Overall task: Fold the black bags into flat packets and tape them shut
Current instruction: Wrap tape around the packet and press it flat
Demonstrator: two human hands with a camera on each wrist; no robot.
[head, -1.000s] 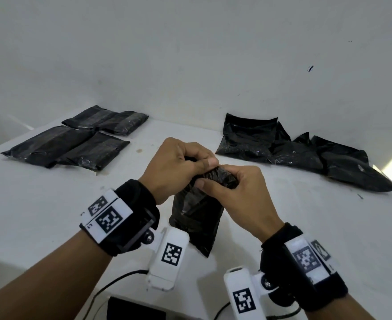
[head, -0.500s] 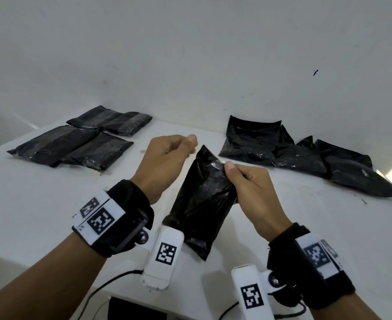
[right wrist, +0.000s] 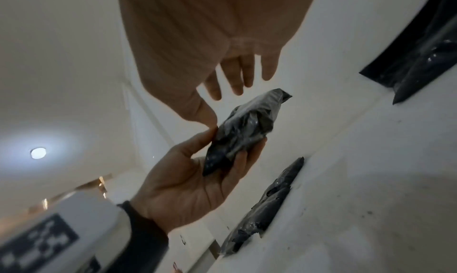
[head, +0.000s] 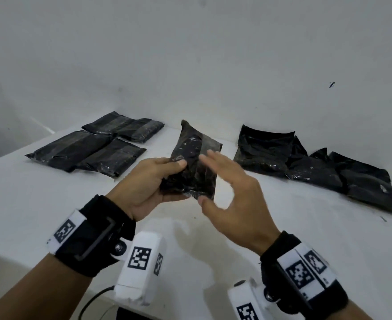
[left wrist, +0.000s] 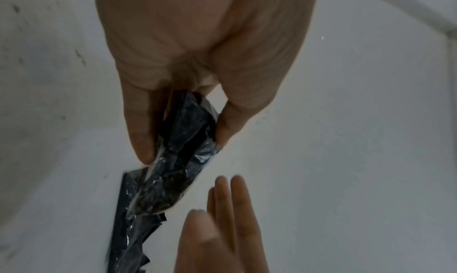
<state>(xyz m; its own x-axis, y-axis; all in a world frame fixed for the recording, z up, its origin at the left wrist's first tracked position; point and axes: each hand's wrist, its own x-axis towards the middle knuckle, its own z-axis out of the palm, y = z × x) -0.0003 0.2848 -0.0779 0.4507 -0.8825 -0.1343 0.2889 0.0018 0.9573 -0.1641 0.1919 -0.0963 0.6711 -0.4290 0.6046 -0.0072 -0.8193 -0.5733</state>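
Note:
A black bag (head: 193,161) (left wrist: 183,156) (right wrist: 247,128), shiny with clear tape, is held up above the white table (head: 40,204). My left hand (head: 153,179) (left wrist: 178,109) (right wrist: 197,179) grips its lower end, thumb on top and fingers underneath. My right hand (head: 227,181) (left wrist: 222,218) (right wrist: 232,78) hovers just right of the bag with fingers spread and straight, holding nothing; its thumb tip is close to the bag's lower corner.
Three flat taped packets (head: 91,148) lie at the back left of the table. A loose heap of unfolded black bags (head: 305,167) lies at the back right, against the white wall (head: 190,54). Cables run off the near table edge (head: 93,303).
The bag passed from my right hand's pinch to my left hand and was raised and tilted further back. My right hand let go and opened beside it.

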